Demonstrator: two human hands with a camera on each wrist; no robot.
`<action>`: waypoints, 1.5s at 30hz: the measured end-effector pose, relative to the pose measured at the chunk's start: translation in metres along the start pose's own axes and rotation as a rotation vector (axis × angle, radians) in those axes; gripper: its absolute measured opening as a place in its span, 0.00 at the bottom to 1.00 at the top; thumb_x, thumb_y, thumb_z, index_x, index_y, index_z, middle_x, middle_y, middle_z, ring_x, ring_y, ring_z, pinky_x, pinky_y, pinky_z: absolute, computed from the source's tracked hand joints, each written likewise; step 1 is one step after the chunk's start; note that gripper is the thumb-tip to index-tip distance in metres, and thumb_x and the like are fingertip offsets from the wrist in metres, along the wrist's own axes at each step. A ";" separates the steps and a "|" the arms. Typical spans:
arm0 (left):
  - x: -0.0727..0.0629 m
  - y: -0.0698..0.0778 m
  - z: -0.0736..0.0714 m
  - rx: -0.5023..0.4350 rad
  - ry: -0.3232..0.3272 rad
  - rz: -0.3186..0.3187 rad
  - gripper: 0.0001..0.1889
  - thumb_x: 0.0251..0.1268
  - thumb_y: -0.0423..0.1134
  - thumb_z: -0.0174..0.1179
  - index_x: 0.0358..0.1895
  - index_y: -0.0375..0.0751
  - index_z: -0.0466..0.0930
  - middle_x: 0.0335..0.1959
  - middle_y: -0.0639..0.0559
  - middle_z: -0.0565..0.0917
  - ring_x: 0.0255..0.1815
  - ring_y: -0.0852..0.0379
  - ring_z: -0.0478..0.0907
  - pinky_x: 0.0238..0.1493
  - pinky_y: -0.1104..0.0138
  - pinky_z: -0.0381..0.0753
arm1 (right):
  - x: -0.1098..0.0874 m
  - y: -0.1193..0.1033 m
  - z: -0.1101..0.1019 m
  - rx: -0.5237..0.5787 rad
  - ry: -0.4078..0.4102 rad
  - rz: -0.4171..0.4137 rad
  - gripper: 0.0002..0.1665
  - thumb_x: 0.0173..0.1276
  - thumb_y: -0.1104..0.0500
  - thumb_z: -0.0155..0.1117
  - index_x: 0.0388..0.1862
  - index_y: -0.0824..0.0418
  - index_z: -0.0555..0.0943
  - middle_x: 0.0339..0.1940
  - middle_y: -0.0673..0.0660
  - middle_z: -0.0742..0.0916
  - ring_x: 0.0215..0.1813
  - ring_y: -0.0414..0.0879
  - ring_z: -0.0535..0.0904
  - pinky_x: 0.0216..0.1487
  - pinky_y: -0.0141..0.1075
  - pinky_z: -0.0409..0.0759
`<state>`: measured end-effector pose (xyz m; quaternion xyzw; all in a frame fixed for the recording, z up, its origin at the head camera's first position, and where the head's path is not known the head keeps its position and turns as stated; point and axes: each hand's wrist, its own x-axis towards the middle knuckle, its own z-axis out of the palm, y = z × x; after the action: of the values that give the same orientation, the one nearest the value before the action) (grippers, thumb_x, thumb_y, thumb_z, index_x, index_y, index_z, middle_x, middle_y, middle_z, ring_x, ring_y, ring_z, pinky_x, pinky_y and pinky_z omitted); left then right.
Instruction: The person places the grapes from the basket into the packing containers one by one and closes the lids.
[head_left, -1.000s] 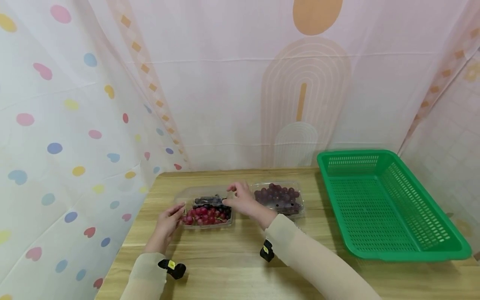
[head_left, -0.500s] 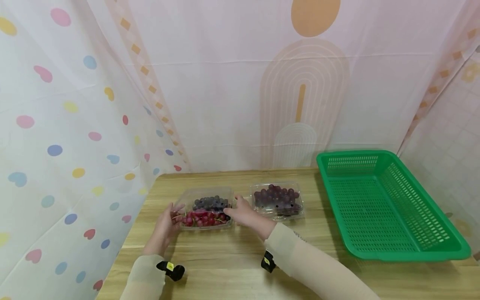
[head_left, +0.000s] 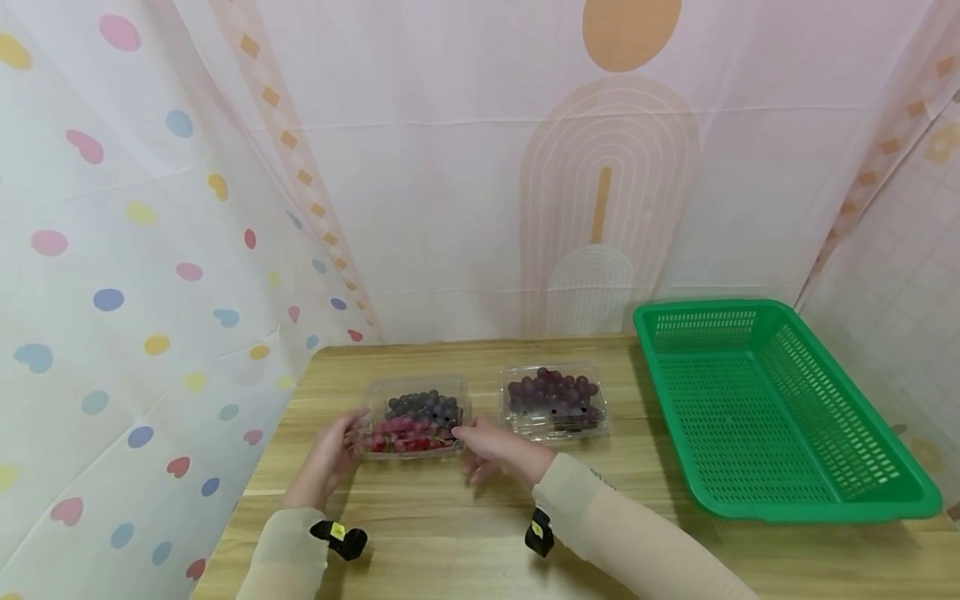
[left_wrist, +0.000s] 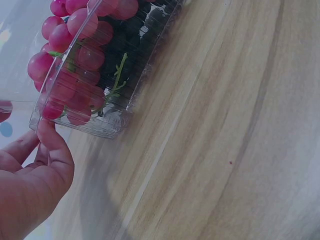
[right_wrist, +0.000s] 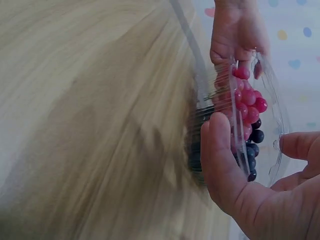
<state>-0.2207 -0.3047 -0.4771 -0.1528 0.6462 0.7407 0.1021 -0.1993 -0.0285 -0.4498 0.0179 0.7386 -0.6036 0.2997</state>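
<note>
A clear plastic clamshell box [head_left: 412,379] holding red and dark grapes sits at the table's left. My left hand [head_left: 332,454] pinches its near left corner; in the left wrist view, thumb and fingers [left_wrist: 57,155] meet at the rim beside red grapes [left_wrist: 62,37]. At the opposite end is my right hand [head_left: 498,450], thumb and fingers spread fairly straight. The right wrist view has one digit [right_wrist: 220,145] along the base wall and another fingertip [right_wrist: 287,143] touching the lid edge. The lid [right_wrist: 280,110] stands slightly apart from the base there.
A second clear box [head_left: 592,367] of dark purple grapes stands just right of the first, lid down. Farther right is a large green plastic basket [head_left: 675,433]. The wooden table [head_left: 442,533] ends at a patterned curtain [head_left: 450,233] behind and on the left.
The lid has swung down over the red and dark grapes. My right hand has come down from above to the box's near right side; the left hand has stayed at the left corner.
</note>
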 end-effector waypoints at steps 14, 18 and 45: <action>-0.002 -0.001 -0.003 0.136 -0.004 0.049 0.26 0.76 0.39 0.39 0.72 0.31 0.54 0.40 0.64 0.77 0.35 0.69 0.70 0.38 0.75 0.73 | 0.009 0.014 0.002 0.093 -0.068 -0.018 0.18 0.73 0.56 0.49 0.45 0.73 0.74 0.27 0.56 0.78 0.22 0.44 0.74 0.28 0.39 0.83; -0.001 -0.002 -0.004 0.159 -0.007 0.050 0.25 0.76 0.39 0.37 0.72 0.32 0.53 0.42 0.64 0.77 0.35 0.70 0.71 0.36 0.75 0.72 | 0.012 0.017 0.006 0.156 -0.042 -0.025 0.12 0.70 0.61 0.51 0.43 0.70 0.75 0.25 0.54 0.78 0.21 0.42 0.73 0.26 0.37 0.82; -0.001 -0.004 -0.004 0.188 0.021 0.089 0.25 0.76 0.36 0.37 0.71 0.28 0.53 0.45 0.61 0.78 0.37 0.71 0.74 0.35 0.77 0.73 | 0.011 0.018 0.015 0.200 0.013 -0.042 0.09 0.69 0.64 0.52 0.40 0.70 0.76 0.24 0.52 0.78 0.19 0.39 0.70 0.19 0.29 0.76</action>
<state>-0.2177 -0.3085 -0.4810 -0.1214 0.7201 0.6790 0.0760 -0.1950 -0.0404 -0.4720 0.0361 0.6768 -0.6805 0.2786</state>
